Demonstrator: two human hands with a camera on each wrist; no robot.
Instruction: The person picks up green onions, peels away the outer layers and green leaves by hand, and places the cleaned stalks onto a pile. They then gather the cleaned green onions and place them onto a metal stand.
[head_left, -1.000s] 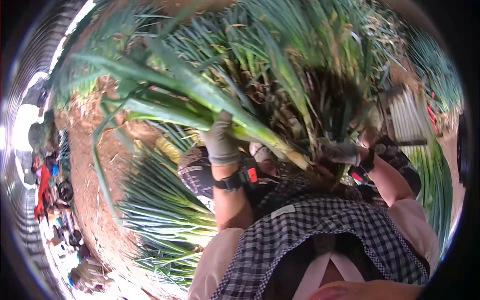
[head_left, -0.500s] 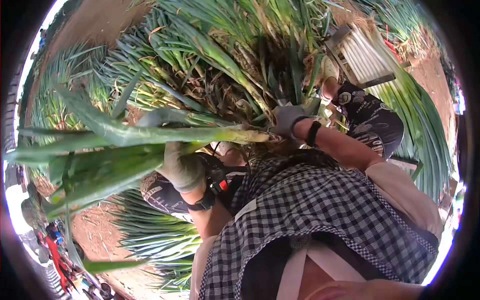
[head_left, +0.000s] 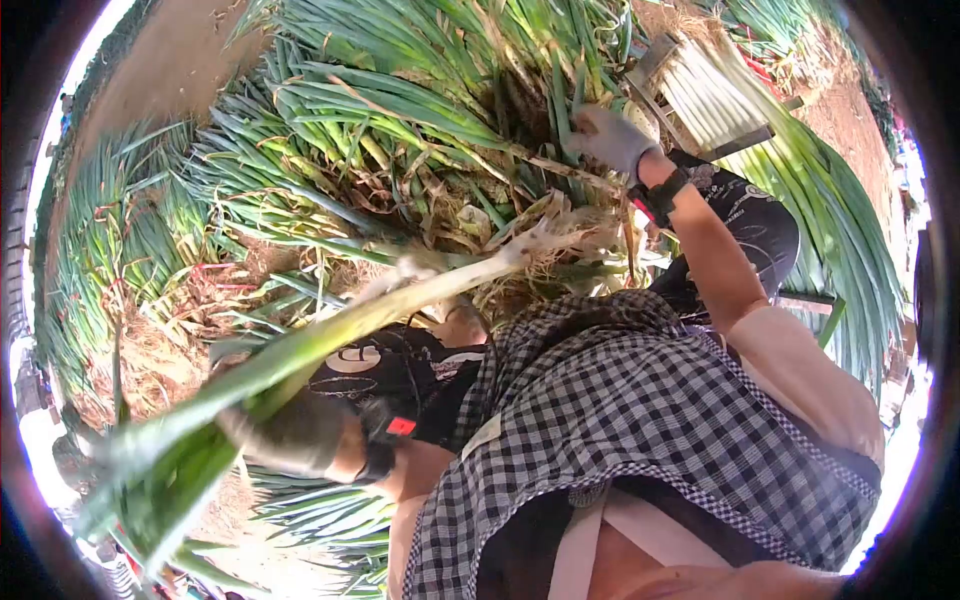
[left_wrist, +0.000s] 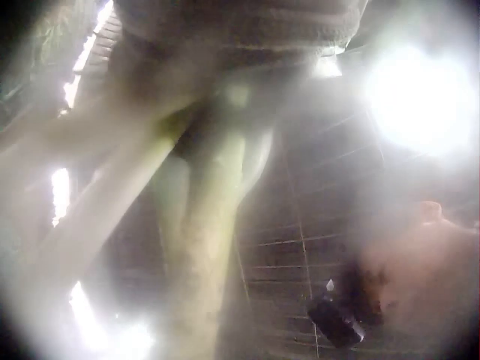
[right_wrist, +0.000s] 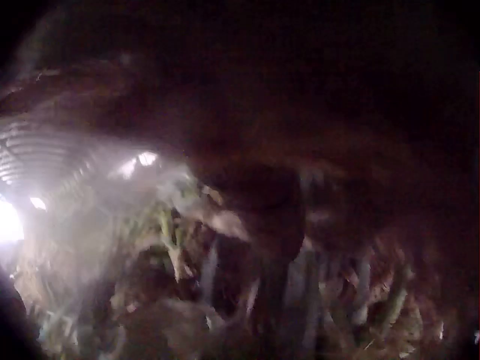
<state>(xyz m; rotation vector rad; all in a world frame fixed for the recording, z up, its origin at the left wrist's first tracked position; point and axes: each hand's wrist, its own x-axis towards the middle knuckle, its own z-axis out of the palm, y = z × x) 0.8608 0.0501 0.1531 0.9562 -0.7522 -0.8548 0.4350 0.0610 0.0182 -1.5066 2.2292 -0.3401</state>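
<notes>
One long leek [head_left: 425, 287] is being gripped by the left hand's [head_left: 292, 440] clenched fingers; the right hand [head_left: 612, 138] is touching the leek pile [head_left: 380, 120], and I cannot tell its grasp.

**Knit, Leaf, Husk and Soil**

The left hand [head_left: 290, 440] and the right hand [head_left: 612, 138] are gloved in matt grey knit. The leeks [head_left: 400, 297] have smooth, faintly waxy stalks. The far pile [head_left: 400, 130] mixes sleek green leaves with dry, papery husks. The apron [head_left: 620, 420] is soft checked cloth. The ground [head_left: 170, 60] at far left is rough, crumbly soil.
</notes>
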